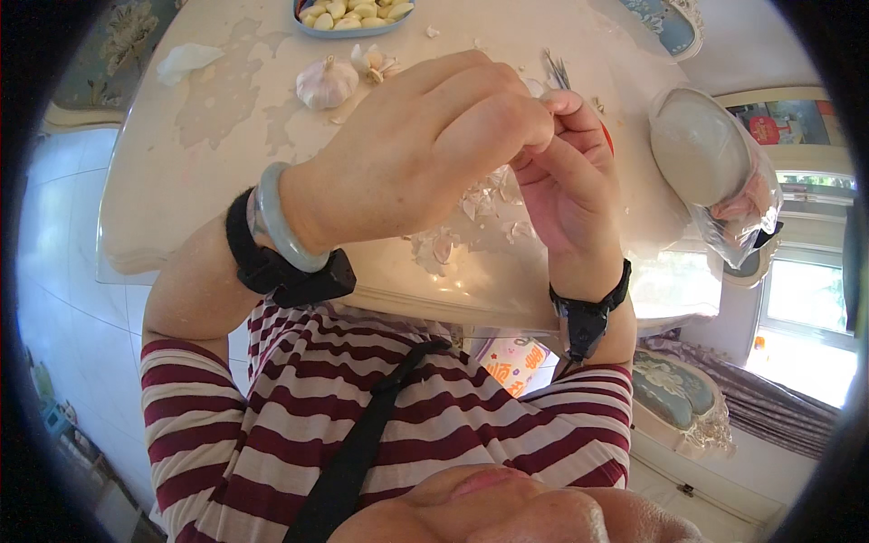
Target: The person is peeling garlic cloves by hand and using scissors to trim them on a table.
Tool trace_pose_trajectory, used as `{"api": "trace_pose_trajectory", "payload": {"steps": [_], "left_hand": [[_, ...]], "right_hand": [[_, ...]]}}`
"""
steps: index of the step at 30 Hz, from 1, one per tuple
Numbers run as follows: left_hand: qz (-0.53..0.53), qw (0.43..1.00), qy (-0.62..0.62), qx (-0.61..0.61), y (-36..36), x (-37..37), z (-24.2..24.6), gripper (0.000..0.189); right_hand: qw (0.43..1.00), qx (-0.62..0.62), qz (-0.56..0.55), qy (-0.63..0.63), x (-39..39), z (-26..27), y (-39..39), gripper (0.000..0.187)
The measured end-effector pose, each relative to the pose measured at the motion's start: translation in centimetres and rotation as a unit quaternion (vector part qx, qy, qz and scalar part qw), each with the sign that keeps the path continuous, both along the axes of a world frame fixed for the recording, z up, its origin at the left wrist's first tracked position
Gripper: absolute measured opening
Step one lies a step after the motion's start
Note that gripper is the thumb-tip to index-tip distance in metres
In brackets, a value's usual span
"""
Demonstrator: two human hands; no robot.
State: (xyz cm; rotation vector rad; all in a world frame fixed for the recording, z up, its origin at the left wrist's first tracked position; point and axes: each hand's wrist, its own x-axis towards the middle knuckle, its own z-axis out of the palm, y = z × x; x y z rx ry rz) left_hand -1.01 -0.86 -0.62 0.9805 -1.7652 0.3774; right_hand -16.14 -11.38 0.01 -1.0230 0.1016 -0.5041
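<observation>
My left hand (434, 149), a pale bangle and black strap at its wrist, reaches across with its back up and fingers curled. Its fingertips meet those of my right hand (574, 170), which is bent inward with thumb and fingers drawn together. Whatever lies between the fingertips is hidden. Just beyond my left hand sit a whole garlic bulb (327, 83) and a partly broken bulb (375, 63). Loose garlic skins (485, 197) are scattered on the table under and between my hands. Metal scissors (558, 70) lie behind my right hand, partly covered by it.
A blue container (353, 32) of peeled garlic cloves (348, 13) stands at the table's far side. Crumpled white tissue (188, 62) lies at far left on the pale table (170, 217). At right is a rounded greyish object (703, 146) with clear plastic (743, 224).
</observation>
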Motion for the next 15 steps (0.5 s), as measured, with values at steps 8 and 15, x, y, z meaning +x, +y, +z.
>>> {"api": "trace_pose_trajectory", "payload": {"steps": [8,15], "left_hand": [[-0.025,0.999,-0.017,0.028,0.3,-0.8,0.0,0.019],[0.056,0.994,0.045,0.088,0.8,0.1,0.2,0.016]], "right_hand": [[0.995,0.022,-0.077,-0.059,-0.3,0.1,-1.7,0.021],[0.997,-0.046,0.018,-0.067,-0.2,-0.1,-1.5,0.028]]}}
